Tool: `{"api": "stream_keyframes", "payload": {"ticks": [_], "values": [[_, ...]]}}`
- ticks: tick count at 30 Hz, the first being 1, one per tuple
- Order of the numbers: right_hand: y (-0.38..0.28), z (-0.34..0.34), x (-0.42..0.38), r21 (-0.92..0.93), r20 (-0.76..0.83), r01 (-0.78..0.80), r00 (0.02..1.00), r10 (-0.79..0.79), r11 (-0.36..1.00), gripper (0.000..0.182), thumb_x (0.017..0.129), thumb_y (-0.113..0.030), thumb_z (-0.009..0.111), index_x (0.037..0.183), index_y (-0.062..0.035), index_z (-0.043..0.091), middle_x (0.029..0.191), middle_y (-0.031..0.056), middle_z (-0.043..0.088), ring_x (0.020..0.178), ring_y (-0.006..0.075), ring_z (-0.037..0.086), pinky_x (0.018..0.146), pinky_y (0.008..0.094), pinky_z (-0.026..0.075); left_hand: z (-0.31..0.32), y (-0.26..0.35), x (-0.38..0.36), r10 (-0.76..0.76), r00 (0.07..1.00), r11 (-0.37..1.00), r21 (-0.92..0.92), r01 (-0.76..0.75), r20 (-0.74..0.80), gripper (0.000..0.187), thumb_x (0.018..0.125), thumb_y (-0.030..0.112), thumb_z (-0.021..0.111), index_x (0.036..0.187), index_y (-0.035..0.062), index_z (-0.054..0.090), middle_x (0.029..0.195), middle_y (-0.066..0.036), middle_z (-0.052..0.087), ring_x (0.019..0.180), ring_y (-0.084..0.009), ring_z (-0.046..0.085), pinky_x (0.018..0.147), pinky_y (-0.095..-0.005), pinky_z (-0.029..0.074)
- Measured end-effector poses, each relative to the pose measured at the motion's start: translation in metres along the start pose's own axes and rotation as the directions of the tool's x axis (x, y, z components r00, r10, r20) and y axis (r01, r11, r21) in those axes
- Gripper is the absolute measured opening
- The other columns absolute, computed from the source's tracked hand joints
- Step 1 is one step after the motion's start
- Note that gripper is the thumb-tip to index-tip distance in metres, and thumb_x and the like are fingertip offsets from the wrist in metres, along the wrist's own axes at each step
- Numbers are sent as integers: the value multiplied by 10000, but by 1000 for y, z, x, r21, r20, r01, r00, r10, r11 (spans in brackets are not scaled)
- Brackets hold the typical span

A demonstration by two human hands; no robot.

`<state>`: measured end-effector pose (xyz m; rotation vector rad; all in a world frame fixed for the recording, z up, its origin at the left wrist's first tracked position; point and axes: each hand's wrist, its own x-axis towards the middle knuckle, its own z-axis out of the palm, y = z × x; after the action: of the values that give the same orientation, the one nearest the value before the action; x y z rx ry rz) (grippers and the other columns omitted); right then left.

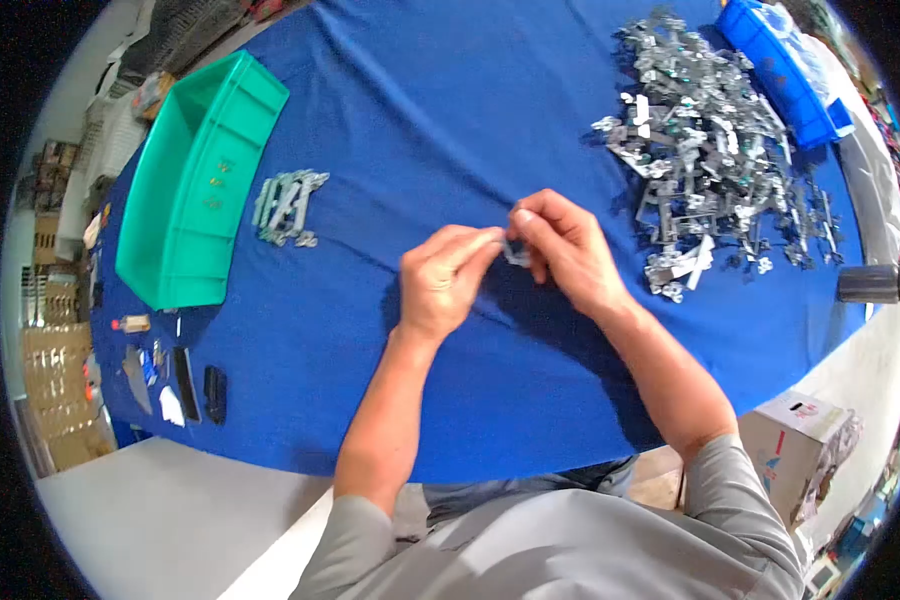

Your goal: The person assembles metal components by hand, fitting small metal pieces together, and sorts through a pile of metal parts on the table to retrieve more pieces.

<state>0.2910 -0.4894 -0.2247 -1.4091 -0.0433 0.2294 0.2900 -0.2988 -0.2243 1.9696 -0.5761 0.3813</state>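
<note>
Over the middle of the blue cloth, my two hands meet around a small grey metal part (515,254). My left hand (444,276) pinches its left side between thumb and fingertips. From the other side my right hand (568,248) grips it with curled fingers, which hide much of its shape. A large heap of similar grey metal parts (705,140) lies to the right of my right hand. Off to the left, a small group of metal parts (289,207) rests on the cloth beside the green bin (195,200).
A blue bin (785,75) holding clear plastic stands at the far right, behind the heap. A dark cylinder (867,284) is at the right table edge. Near the left edge lie a black case (215,394) and several small items. A carton (792,440) stands below the table at right.
</note>
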Motion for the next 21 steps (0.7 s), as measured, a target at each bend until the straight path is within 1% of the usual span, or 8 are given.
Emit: {"api": "stream_keyframes", "payload": {"ticks": [3,4,6,7,10,11,17,21], "values": [[-5,0,-1,44,-70,-17,997,20,999,207,1060,-241,598,1062,-42,655,837,14,675,590,39,531,480,209,408,1,-1,-1,-47,999,999,-5,47,14,134,942,22,710,1059,-4,771,889,-87,757,743,-132,703,637,-263,546],[-6,-1,-1,39,-69,-26,997,28,999,205,1059,-240,601,1065,-44,659,834,13,675,591,38,529,481,208,404,3,-2,-2,-177,984,981,-80,174,-26,139,961,43,697,1075,4,767,895,-81,758,731,-121,699,617,-250,534],[-6,-2,0,34,-63,-41,997,43,999,202,1057,-238,606,1070,-47,668,829,10,675,593,35,525,485,205,398,3,-6,-5,-430,899,885,-232,404,-77,154,998,85,671,1108,20,758,907,-67,759,707,-99,693,578,-225,512],[-8,0,-1,-16,-49,-49,998,48,999,200,1046,-230,624,1058,-42,691,810,0,672,606,35,522,511,215,409,1,-7,-5,-507,858,834,-298,465,-79,187,1035,132,633,1158,38,738,929,-59,759,699,-81,688,555,-198,490],[2,3,-3,-203,6,37,999,-36,978,198,1034,-219,639,1032,-32,704,793,-10,670,625,35,521,539,229,423,-1,-9,-4,-553,830,796,-346,497,-79,197,1031,131,638,1171,29,733,938,-67,760,702,-82,689,550,-198,492],[1,3,-3,-210,15,45,999,-43,977,204,1027,-213,643,1004,-22,710,779,-18,668,636,35,526,552,239,430,0,-7,-4,-550,832,799,-335,499,-71,203,1033,132,636,1174,21,730,945,-73,761,701,-82,688,547,-199,491],[5,2,-2,-299,43,89,996,-79,950,205,1017,-206,650,990,-11,704,716,-8,643,614,43,526,534,257,425,1,-6,-4,-508,859,828,-312,467,-63,201,1029,141,650,1172,30,736,941,-62,760,707,-85,686,561,-198,492],[-1,2,-2,-333,28,66,998,-60,940,191,1013,-189,650,992,-7,705,702,11,650,612,55,547,538,269,443,1,-9,-5,-405,909,895,-247,372,-98,184,1016,132,667,1152,44,755,942,-50,761,713,-79,675,574,-207,488]]}}
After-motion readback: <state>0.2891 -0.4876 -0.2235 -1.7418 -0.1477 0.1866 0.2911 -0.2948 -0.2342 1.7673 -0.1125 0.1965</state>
